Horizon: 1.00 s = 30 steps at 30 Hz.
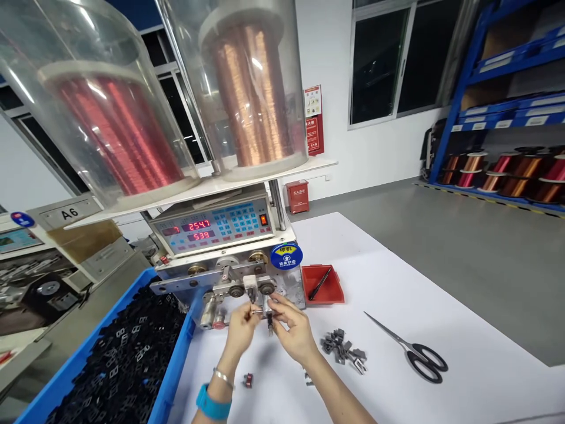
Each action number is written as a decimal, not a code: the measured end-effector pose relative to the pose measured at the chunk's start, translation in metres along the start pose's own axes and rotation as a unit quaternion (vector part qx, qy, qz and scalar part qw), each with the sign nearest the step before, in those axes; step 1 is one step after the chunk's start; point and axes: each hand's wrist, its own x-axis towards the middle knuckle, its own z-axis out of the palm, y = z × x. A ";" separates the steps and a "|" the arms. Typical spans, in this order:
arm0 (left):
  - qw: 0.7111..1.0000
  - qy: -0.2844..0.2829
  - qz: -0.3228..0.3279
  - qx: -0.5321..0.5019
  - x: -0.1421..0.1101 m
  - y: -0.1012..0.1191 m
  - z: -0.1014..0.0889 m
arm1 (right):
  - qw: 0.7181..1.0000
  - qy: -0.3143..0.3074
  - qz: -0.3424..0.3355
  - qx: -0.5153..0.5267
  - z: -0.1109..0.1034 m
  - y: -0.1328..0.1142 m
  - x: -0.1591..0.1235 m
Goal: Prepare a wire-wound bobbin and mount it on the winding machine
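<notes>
Both my hands meet at the front of a coil winding machine (220,235). My left hand (241,330) pinches a thin wire or pin beside the spindle. My right hand (295,331) has its fingers closed round a small dark bobbin (269,321) that sits on the machine's shaft. A finished small coil with red winding (248,381) lies on the white table (397,377) just below my left wrist. A pile of several small grey bobbins (342,348) lies to the right of my right hand.
A blue bin (66,383) full of black bobbin parts stands at left. A red tray (322,285) holding a black tool sits beside the machine. Scissors (410,347) lie at right. Two large wire spools in clear covers (251,88) top the machine. Shelves with copper spools (507,171) stand far right.
</notes>
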 end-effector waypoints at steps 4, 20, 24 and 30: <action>0.999 0.001 0.029 0.031 -0.014 0.005 -0.005 | 1.000 -0.006 0.009 -0.009 0.000 0.001 0.001; 1.000 0.014 0.000 0.015 0.009 0.006 -0.007 | 1.000 0.022 0.007 -0.001 0.002 -0.001 0.000; 1.000 0.011 0.004 0.012 -0.008 0.003 -0.005 | 1.000 0.012 0.006 -0.006 0.002 -0.002 0.001; 0.990 -0.010 -0.090 -0.105 0.009 0.021 -0.014 | 1.000 0.022 0.016 -0.005 0.002 -0.005 0.001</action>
